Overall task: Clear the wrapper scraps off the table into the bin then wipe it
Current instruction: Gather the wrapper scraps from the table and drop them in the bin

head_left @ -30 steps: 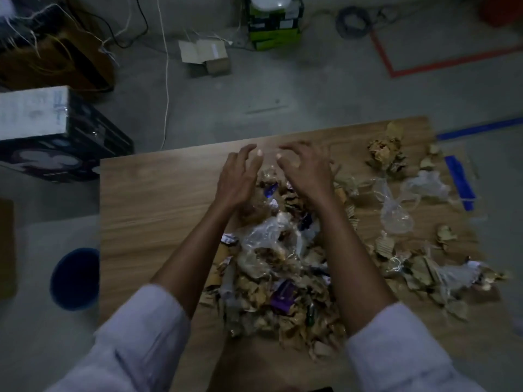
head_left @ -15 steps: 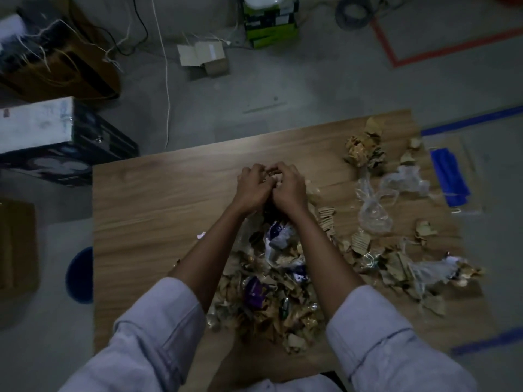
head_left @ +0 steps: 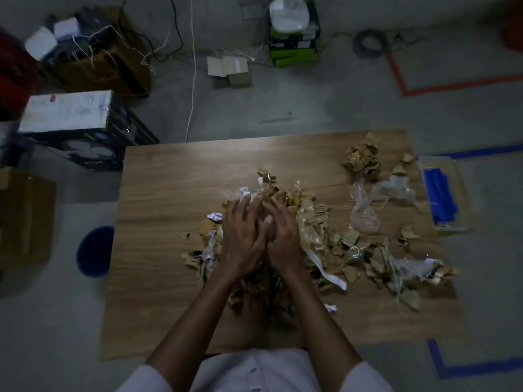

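The wrapper scraps (head_left: 285, 195) form a loose heap at ctr of the table (head_left: 169, 193), w/ a second scatter (head_left: 368, 250) spread toward the right edge and a separate clump (head_left: 362, 159) at the far-right corner. The left hand (head_left: 243, 236) and right hand (head_left: 284, 241) lie side by side on top of the ctr heap, touching each other, w/ fingers aimed at the far edge and bent over the scraps. Whether either hand actually clamps any scrap cannot be told, since the fingertips blur into the heap. Key relation: the bin (head_left: 94, 251) stands on the floor just off the left edge, i.e. left of and below both hands, w/ bare tabletop between. The left hand is the nearer one. The long axis of the ctr heap runs from near edge to far edge, approx. in line w/ the forearms, so the heap lies broadside to the bin; being loose, it has no definite heading. Judgement: the transfer must go sideways over the left edge, and a two-hand scoop is likely to shed pieces en route. The blue cloth (head_left: 438, 193) by the right edge, prob. meant for the wipe, is not yet touched.
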`<state>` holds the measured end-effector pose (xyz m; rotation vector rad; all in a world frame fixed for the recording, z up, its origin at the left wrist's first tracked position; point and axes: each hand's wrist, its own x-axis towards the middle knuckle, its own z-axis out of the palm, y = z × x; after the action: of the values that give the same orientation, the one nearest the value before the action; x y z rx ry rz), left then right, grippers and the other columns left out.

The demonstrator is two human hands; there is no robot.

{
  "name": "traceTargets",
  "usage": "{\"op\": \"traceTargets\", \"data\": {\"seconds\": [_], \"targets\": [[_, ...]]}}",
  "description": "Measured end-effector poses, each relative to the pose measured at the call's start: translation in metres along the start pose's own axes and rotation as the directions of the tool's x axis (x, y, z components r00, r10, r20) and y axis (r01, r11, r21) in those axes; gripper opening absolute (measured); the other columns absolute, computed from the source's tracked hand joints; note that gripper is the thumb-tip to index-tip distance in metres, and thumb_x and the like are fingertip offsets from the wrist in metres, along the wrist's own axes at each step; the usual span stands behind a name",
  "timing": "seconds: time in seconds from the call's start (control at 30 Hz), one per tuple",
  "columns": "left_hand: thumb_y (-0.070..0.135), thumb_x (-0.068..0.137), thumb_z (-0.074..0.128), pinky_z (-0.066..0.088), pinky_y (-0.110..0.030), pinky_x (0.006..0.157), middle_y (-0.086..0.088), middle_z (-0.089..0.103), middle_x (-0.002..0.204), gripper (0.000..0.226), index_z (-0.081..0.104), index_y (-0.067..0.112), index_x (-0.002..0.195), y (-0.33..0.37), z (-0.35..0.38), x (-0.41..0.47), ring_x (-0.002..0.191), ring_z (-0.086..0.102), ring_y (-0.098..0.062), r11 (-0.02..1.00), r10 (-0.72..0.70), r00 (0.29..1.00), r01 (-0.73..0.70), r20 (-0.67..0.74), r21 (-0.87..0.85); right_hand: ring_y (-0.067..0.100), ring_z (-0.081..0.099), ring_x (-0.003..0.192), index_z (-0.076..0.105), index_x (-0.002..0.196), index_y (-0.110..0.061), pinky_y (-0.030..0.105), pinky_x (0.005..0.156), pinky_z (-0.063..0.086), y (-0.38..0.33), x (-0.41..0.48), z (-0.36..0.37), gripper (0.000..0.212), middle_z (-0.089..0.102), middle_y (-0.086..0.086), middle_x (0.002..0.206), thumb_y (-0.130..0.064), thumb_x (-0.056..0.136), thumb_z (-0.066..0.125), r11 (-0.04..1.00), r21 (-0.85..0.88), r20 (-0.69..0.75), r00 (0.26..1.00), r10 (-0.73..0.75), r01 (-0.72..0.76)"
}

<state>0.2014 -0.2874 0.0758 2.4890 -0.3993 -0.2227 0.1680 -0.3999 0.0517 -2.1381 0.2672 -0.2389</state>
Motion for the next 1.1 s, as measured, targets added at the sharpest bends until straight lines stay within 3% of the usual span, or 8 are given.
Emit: {"op": "traceTargets", "data": {"seconds": [0.1, 0.27, 0.37, 0.57, 0.7, 0.8, 0.93, 1.1], "targets": [[0.070, 0.098, 0.012, 0.003, -0.050, 0.126, 0.000, 0.013, 0.171, 0.075, 0.019, 0.031, 0.162, -0.015, 0.011, -0.016, 0.158, 0.002, -0.018, 0.998, -0.063, 0.988, 0.062, 0.141, 0.017, 0.020, 0.033, 0.148, 0.047, 0.151, -0.025, 0.052, 0.121, 0.025, 0.014, -0.015, 0.008, 0.057, 0.039, 0.001, 0.160, -0.015, 0.095, 0.048, 0.993, -0.111, 0.117, 0.991, 0.062, -0.049], [0.068, 0.099, 0.013, -0.002, -0.051, 0.125, 0.003, 0.017, 0.170, 0.072, 0.026, 0.032, 0.160, -0.009, 0.000, -0.024, 0.157, 0.006, -0.020, 1.000, -0.007, 0.995, 0.006, 0.103, 0.011, 0.021, 0.028, 0.151, 0.047, 0.152, -0.026, 0.039, 0.122, 0.023, -0.005, -0.026, -0.011, 0.055, 0.033, -0.001, 0.164, -0.026, 0.097, 0.047, 0.992, -0.117, 0.072, 0.996, 0.060, -0.052], [0.071, 0.096, 0.008, -0.006, -0.055, 0.124, 0.002, 0.019, 0.170, 0.079, 0.026, 0.030, 0.161, -0.007, -0.003, -0.035, 0.157, 0.007, -0.020, 0.999, 0.010, 0.987, -0.015, 0.158, 0.032, 0.030, 0.029, 0.151, 0.048, 0.151, -0.019, 0.051, 0.120, 0.032, -0.005, -0.040, -0.015, 0.061, 0.032, 0.007, 0.164, -0.018, 0.091, 0.053, 0.989, -0.150, 0.174, 0.984, 0.043, -0.016], [0.048, 0.108, 0.032, 0.000, -0.051, 0.127, -0.004, 0.020, 0.170, 0.055, 0.040, 0.022, 0.156, 0.024, -0.009, -0.062, 0.159, -0.001, -0.020, 0.929, 0.366, 0.927, -0.359, -0.081, 0.084, 0.028, 0.036, 0.148, 0.055, 0.144, -0.024, 0.040, 0.118, 0.033, -0.005, -0.083, -0.049, 0.050, 0.034, 0.008, 0.163, -0.018, 0.095, 0.062, 0.976, -0.214, -0.126, 0.989, -0.075, 0.046], [0.032, 0.107, 0.051, 0.012, -0.053, 0.127, -0.013, 0.028, 0.166, 0.048, 0.047, 0.015, 0.151, 0.017, 0.014, -0.098, 0.158, 0.011, -0.028, 0.881, 0.473, 0.871, -0.464, -0.133, 0.093, 0.025, 0.036, 0.147, 0.062, 0.138, -0.022, 0.037, 0.115, 0.033, 0.027, -0.139, -0.069, 0.041, 0.037, 0.009, 0.162, -0.028, 0.097, 0.065, 0.964, -0.252, -0.186, 0.982, 0.041, -0.088], [0.027, 0.100, 0.055, 0.023, -0.055, 0.123, -0.014, 0.035, 0.163, 0.052, 0.048, 0.012, 0.150, 0.000, 0.043, -0.142, 0.155, 0.021, -0.033, 0.825, 0.552, 0.832, -0.555, 0.066, 0.103, 0.028, 0.037, 0.147, 0.058, 0.141, -0.020, 0.041, 0.114, 0.035, 0.065, -0.185, -0.078, 0.047, 0.042, 0.010, 0.158, -0.033, 0.096, 0.066, 0.932, -0.302, -0.198, 0.969, 0.144, -0.201], [0.022, 0.073, 0.079, 0.036, -0.057, 0.114, -0.018, 0.052, 0.150, 0.073, 0.057, 0.009, 0.141, -0.002, 0.090, -0.176, 0.141, 0.046, -0.041, 0.761, 0.540, 0.685, -0.645, 0.489, 0.064, 0.029, 0.036, 0.147, 0.054, 0.145, -0.021, 0.039, 0.115, 0.032, 0.106, -0.224, -0.082, 0.058, 0.045, 0.007, 0.156, -0.037, 0.090, 0.060, 0.872, -0.341, -0.120, 0.936, 0.331, -0.352], [0.018, 0.082, 0.072, 0.048, -0.039, 0.094, -0.015, 0.063, 0.134, 0.045, 0.067, 0.013, 0.127, 0.053, 0.122, -0.160, 0.123, 0.058, -0.034, 0.805, 0.535, 0.638, -0.585, 0.554, -0.103, 0.021, 0.057, 0.125, 0.058, 0.142, -0.018, 0.033, 0.104, 0.045, 0.113, -0.228, -0.121, 0.046, 0.060, 0.003, 0.141, -0.027, 0.097, 0.062, 0.855, -0.170, -0.002, 0.868, 0.497, -0.490]]}}
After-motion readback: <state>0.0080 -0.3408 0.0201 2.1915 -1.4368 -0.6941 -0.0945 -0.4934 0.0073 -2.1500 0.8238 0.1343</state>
